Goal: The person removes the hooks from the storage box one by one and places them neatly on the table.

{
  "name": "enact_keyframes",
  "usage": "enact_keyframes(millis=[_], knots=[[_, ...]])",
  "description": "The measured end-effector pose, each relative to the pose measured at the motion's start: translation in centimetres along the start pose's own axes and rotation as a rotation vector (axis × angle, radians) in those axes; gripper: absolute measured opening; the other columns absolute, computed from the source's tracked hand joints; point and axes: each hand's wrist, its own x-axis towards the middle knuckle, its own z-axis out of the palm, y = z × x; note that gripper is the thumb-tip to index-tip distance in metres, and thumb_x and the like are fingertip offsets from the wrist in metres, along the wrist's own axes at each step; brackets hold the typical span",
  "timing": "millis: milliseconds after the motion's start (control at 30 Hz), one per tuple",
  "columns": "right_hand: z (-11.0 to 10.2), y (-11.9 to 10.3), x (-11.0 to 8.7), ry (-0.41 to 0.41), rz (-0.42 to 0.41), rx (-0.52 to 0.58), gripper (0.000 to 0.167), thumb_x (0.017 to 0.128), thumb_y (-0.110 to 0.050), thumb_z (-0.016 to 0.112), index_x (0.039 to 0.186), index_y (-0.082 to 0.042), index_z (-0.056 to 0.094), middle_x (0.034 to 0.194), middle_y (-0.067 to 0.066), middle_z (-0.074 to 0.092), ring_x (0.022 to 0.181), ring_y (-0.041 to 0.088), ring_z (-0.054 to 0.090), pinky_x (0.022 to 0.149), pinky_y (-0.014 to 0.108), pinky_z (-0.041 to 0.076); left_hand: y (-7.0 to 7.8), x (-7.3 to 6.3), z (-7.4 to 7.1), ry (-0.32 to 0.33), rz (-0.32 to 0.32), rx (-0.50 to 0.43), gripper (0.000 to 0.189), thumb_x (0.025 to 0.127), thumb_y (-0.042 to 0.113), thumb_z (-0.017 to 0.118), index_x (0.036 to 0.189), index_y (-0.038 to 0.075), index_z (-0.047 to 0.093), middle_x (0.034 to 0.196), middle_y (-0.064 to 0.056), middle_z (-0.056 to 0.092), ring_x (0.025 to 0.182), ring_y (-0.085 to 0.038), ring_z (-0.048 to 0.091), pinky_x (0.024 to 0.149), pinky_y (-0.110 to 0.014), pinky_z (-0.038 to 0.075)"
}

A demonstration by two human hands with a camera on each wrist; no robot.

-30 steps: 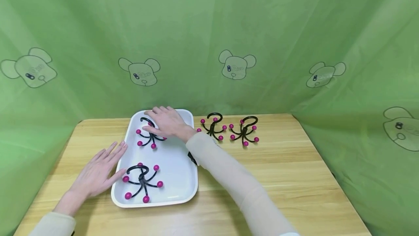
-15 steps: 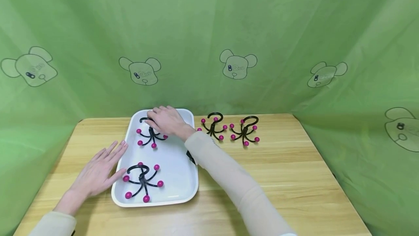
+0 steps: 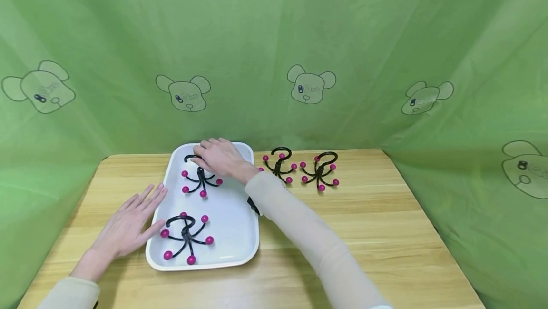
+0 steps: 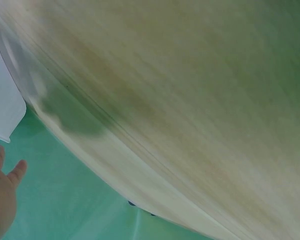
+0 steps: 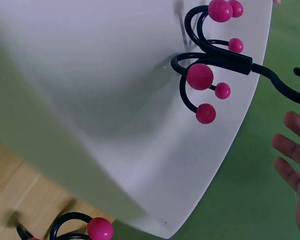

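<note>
My right hand (image 3: 220, 159) grips the hook end of a black hanger (image 3: 200, 174), whose several curved arms end in pink balls, at the back of the white tray (image 3: 231, 233). In the right wrist view the hanger's arms (image 5: 222, 59) lie over the tray, the hook points toward the hand's spread lower fingers (image 5: 292, 150), and the grip itself falls out of frame. A second such hanger (image 3: 185, 235) rests in the tray's front half. My left hand (image 3: 128, 228) is flat with straight fingers, its fingertips and thumb at the tray's left rim.
Two more pink-balled hangers, one beside the tray (image 3: 278, 168) and one farther right (image 3: 319, 172), stand on the wooden table (image 3: 364, 233). A green curtain (image 3: 248, 52) with mouse-head prints closes off the back and both sides.
My right hand has closed in on the hook, and the hanger has shifted slightly to the right and toward me. The left hand, tray and other hangers stay in place.
</note>
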Motion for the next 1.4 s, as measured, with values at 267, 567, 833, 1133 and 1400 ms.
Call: enact_keyframes(millis=[267, 567, 833, 1133, 1400], knots=[[-1.1, 0.4, -1.5, 0.032, -0.019, 0.025, 0.036, 0.113, -0.050, 0.040, 0.114, -0.025, 0.067, 0.107, -0.008, 0.069, 0.099, 0.011, 0.064, 0.091, 0.029, 0.055, 0.1, -0.1, 0.0, -0.016, -0.006, 0.000, 0.078, 0.104, 0.051, 0.056, 0.167, 0.013, 0.030, 0.171, -0.013, 0.038, 0.158, -0.037, 0.037, 0.136, -0.027, -0.005], [-2.8, 0.9, -3.0, 0.063, -0.012, 0.075, 0.039, 0.112, -0.051, 0.041, 0.122, -0.026, 0.069, 0.114, -0.008, 0.071, 0.104, 0.010, 0.065, 0.092, 0.027, 0.054, 0.1, 0.0, 0.1, -0.005, 0.002, 0.005, 0.078, 0.104, 0.051, 0.057, 0.166, 0.012, 0.033, 0.170, -0.013, 0.040, 0.157, -0.037, 0.039, 0.125, -0.012, -0.016], [-4.5, 1.7, -4.9, 0.161, -0.010, 0.111, 0.035, 0.110, -0.049, 0.048, 0.116, -0.023, 0.070, 0.111, -0.006, 0.073, 0.102, 0.013, 0.065, 0.088, 0.026, 0.054, 0.1, -0.1, 0.1, -0.004, 0.004, 0.006, 0.077, 0.103, 0.050, 0.058, 0.165, 0.011, 0.035, 0.170, -0.013, 0.041, 0.157, -0.037, 0.039, 0.124, -0.011, -0.017], [-6.0, 3.0, -7.4, 0.340, -0.044, 0.103, 0.026, 0.107, -0.043, 0.059, 0.106, -0.020, 0.071, 0.099, -0.005, 0.073, 0.090, 0.013, 0.065, 0.078, 0.026, 0.054, 0.0, -0.1, 0.2, -0.003, 0.003, 0.005, 0.077, 0.103, 0.050, 0.058, 0.166, 0.012, 0.033, 0.170, -0.013, 0.040, 0.158, -0.036, 0.038, 0.130, -0.017, -0.013], [-7.6, 3.8, -9.5, 0.377, -0.054, 0.074, 0.027, 0.105, -0.042, 0.062, 0.104, -0.017, 0.073, 0.096, -0.003, 0.073, 0.086, 0.015, 0.064, 0.075, 0.026, 0.054, -0.1, 0.0, 0.1, -0.009, -0.002, 0.006, 0.078, 0.104, 0.051, 0.058, 0.167, 0.014, 0.030, 0.171, -0.012, 0.039, 0.158, -0.037, 0.038, 0.138, -0.043, 0.011]])
